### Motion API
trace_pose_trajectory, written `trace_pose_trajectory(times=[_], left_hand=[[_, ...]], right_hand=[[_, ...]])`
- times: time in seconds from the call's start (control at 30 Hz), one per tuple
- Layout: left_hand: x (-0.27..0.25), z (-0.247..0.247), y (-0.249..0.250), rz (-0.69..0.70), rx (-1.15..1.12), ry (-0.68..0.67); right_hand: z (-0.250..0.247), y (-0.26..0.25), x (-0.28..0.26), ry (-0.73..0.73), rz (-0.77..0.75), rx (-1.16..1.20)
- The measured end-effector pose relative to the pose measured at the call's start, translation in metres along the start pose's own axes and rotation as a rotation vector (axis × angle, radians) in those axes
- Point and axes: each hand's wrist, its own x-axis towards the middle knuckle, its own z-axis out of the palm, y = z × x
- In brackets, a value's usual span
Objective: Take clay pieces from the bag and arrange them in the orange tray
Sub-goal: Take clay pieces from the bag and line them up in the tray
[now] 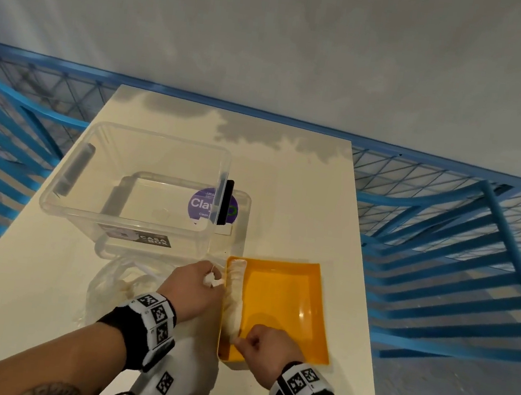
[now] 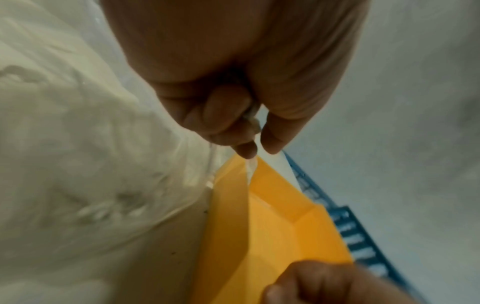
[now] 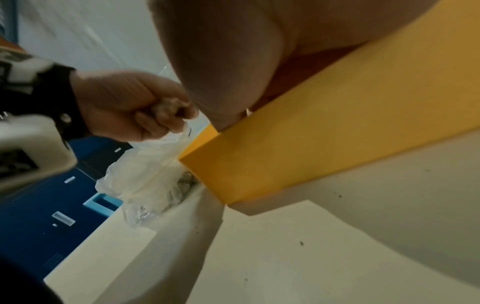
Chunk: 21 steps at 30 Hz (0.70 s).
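The orange tray (image 1: 284, 310) lies on the white table in front of me. A clear plastic bag (image 1: 115, 281) rests left of it, and a bunched strip of the bag (image 1: 234, 296) is stretched along the tray's left rim. My left hand (image 1: 213, 280) pinches the far end of that strip. At the near left corner of the tray, my right hand (image 1: 242, 340) pinches the other end. In the left wrist view thumb and fingers (image 2: 244, 150) nip the film above the tray (image 2: 272, 226). Pale clay lumps (image 3: 182, 185) show inside the bag (image 3: 145, 176) beside the tray (image 3: 311, 133).
A clear storage box (image 1: 62, 204) stands behind the bag, resting on its lid with a purple "Clay" sticker (image 1: 200, 204). Blue metal racks (image 1: 443, 254) flank the table on both sides. A white device with a marker (image 1: 158, 386) hangs near my body.
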Motion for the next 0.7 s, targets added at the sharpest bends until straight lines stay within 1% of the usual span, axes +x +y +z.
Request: trace_pose_trajectory(times=[0.07,0.13,0.2,0.27,0.33,0.4,0.47,0.53,0.63,0.7], left_hand=[[-0.007,-0.01,0.002,-0.045,-0.227,-0.03],[-0.016,-0.019,0.005,-0.109,-0.526,-0.12],[-0.024,-0.028,0.007,-0.113,-0.731,-0.209],[-0.03,-0.033,0.008,-0.07,-0.826,-0.28],[-0.033,-0.035,0.009,-0.034,-0.854,-0.327],[-0.037,-0.035,0.011,0.018,-0.781,-0.355],[-0.04,-0.034,0.014,0.068,-0.659,-0.345],[-0.042,-0.033,0.017,0.082,-0.617,-0.321],[-0.044,-0.034,0.019,0.104,-0.62,-0.316],[-0.044,-0.034,0.017,0.131,-0.559,-0.292]], right_hand=[[0.0,-0.001,-0.002,0.016,-0.021,-0.037],[-0.004,-0.003,-0.002,0.044,-0.039,0.004],[-0.013,-0.01,-0.002,0.11,-0.08,0.117],[-0.027,-0.02,-0.005,0.2,-0.158,0.304],[-0.045,-0.037,-0.01,0.272,-0.254,0.484],[-0.059,-0.054,-0.014,0.27,-0.305,0.575],[-0.066,-0.064,-0.014,0.239,-0.332,0.572],[-0.069,-0.069,-0.014,0.237,-0.357,0.563],[-0.075,-0.068,-0.015,0.292,-0.381,0.625],[-0.08,-0.066,-0.016,0.352,-0.374,0.577]])
